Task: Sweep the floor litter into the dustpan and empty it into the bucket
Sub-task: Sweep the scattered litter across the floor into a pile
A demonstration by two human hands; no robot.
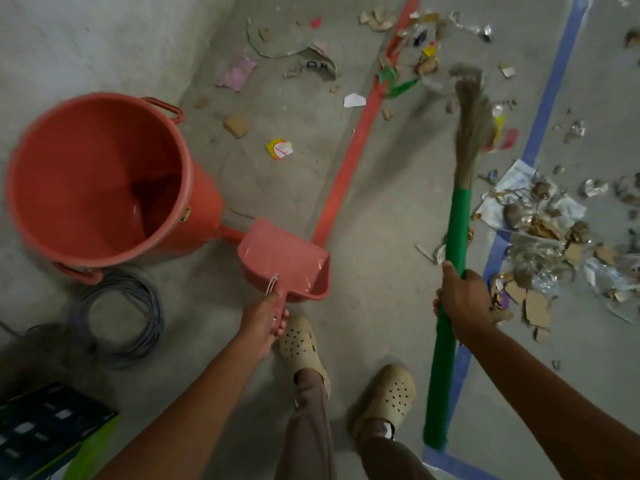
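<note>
My right hand (464, 299) grips the broom (450, 258), my left hand (265, 320) grips the empty dustpan (287, 261) just beside the bucket (100, 181). Litter (540, 216) lies scattered right; best short strokes inward, pan edge flat down.

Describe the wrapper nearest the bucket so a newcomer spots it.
From the big red bucket on the left, look right toward the red tape line. Between them lies the wrapper: yellow with a white-and-red label, below a plain tan block.
</note>
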